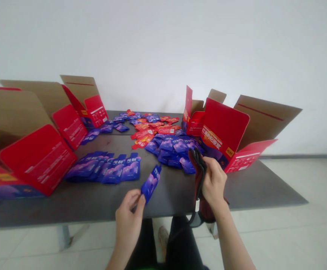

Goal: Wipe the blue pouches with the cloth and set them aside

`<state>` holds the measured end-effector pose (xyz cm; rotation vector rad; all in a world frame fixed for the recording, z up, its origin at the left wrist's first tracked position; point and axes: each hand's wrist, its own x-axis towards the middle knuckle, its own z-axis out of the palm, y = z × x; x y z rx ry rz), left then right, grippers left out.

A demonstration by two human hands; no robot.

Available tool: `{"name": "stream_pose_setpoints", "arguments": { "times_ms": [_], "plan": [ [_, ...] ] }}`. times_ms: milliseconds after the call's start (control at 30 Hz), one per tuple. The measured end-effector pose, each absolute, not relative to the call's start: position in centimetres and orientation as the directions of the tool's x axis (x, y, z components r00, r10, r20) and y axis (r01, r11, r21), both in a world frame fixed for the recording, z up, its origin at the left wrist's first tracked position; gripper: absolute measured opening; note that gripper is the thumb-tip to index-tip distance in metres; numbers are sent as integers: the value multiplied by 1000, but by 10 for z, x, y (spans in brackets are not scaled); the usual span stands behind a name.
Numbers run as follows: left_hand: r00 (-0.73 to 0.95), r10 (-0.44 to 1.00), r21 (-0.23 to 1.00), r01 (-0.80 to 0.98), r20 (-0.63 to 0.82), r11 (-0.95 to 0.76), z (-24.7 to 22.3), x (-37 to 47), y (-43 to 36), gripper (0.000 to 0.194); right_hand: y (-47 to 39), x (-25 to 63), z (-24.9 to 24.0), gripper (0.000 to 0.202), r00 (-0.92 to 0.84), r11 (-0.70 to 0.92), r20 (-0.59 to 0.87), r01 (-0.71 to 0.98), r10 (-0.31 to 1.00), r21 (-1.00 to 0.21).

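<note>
My left hand (130, 214) pinches a blue-purple sachet (151, 183) by its lower end, tilted up just above the near part of the table. My right hand (213, 183) is closed around a folded dark maroon and black fabric item (199, 180) with a white tag; its exact kind is unclear. Left of my left hand, several sachets of the same colour lie in an overlapping row (114, 168). Beyond my right hand is a heap of blue-purple sachets (171, 148). Red-orange sachets (143, 137) are spread behind that heap.
Open red cartons stand on both sides of the grey table (177, 191): a large one (39, 157) and a smaller one (95, 110) at left, others (222, 125) at right with flaps spread. A white wall (163, 56) rises behind. My legs are below the table's front edge.
</note>
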<state>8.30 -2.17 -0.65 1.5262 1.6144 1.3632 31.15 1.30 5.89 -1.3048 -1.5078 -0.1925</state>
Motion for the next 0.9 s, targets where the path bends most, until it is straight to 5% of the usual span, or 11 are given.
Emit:
{"name": "stream_pose_setpoints", "arguments": {
  "times_ms": [67, 167, 333, 467, 600, 900],
  "plan": [
    [-257, 898, 797, 585, 358, -150, -7, 79, -28, 38, 11, 317, 58, 23, 181, 370, 753, 783, 632, -499],
    [-87, 841, 425, 888, 533, -178, -3, 73, -38, 43, 9, 315, 56, 24, 152, 382, 740, 778, 655, -499],
    [329, 816, 43, 918, 476, -395, 7, 68, -41, 44, 3, 306, 56, 24, 136, 413, 767, 776, 627, -476],
    [548, 703, -46, 802, 454, -596, 2, 68, -31, 30, -2, 304, 55, 25, 125, 424, 782, 782, 611, -456],
    [628, 596, -126, 734, 501, -668, 3, 63, -33, 36, -5, 307, 48, 25, 105, 431, 792, 791, 602, -433],
    [496, 413, -197, 788, 764, -583, 73, 28, -11, 40, -17, 318, 49, 24, 225, 389, 865, 822, 449, -415]
  ]
}}
